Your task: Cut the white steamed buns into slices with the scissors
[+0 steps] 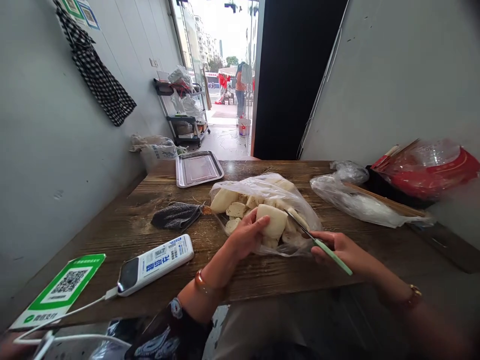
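Note:
My left hand [249, 232] grips a pale block that looks like a steamed bun [272, 220], thumb on its front face. In my right hand [339, 254] is a knife [332, 256] with a light green handle and a thin dark blade. Its blade points up and left, and the tip is at the upper right edge of the bun; whether it cuts in I cannot tell. Below and around both lies an open clear plastic bag [262, 182] holding several more pale pieces [236, 209], some with browned specks. Fingers of my left hand are partly hidden behind the bun.
On the wooden table [150, 250] are a metal tray [198, 169], a dark cloth [176, 216], a white device [155, 264] with a cable and a green QR card [62, 287]. Plastic bags [356, 197] and a red container [431, 167] stand right. A cart [183, 110] stands beyond.

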### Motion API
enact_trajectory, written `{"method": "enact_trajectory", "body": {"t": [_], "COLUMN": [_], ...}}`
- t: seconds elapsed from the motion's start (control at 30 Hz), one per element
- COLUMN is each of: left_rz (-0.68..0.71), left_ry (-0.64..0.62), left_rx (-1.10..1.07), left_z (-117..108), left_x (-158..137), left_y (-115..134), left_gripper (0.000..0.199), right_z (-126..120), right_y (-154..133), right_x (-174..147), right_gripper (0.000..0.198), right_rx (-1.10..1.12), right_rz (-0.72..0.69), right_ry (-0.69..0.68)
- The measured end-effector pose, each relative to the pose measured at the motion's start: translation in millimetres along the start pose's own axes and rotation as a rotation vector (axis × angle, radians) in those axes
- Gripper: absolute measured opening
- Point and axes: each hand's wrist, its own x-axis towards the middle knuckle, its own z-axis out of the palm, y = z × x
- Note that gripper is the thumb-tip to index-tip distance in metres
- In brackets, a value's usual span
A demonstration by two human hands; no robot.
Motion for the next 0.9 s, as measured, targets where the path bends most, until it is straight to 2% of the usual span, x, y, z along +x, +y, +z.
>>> {"method": "enact_trajectory", "body": {"t": [0.23, 0.43, 0.63, 0.7, 0.83, 0.9], "left_rz": [0.024, 0.053, 0.082, 0.075, 0.109, 0.133], "left_ry": [0.000, 0.012, 0.002, 0.016, 0.065, 0.059], "left_rx": [0.025, 0.054, 0.091, 0.093, 0.056, 0.022], "left_z": [2.5, 1.3, 0.2, -1.5, -4.2, -4.5], "left_x": [-2.3, -1.3, 1.1, 3.0, 6.7, 8.4], "left_y": [2.3, 1.1, -0.9, -2.6, -4.6, -3.1], "left_gripper": [0.047, 0.050, 0.047, 0.047, 0.045, 0.046], "right_z": [-6.6, -7.4, -8.2, 1.5, 42.6, 64.2], "right_y": [-11.6, -10.3, -12.3, -5.6, 26.3, 42.9], "right_x": [-17.8, -24.7, -16.9, -14.0, -21.9, -32.3], "right_gripper": [0.070, 0.074, 0.077, 0.072, 0.058, 0.056], "right_rx": [-0.336, -0.407, -0.413, -0.376, -0.189, -0.141], "right_rz": [-0.155, -0.234, -0.290, -0.282, -0.214, -0.229], "right_ry": [0.099, 0.093, 0.083, 0.142, 0.434, 0.437]}}
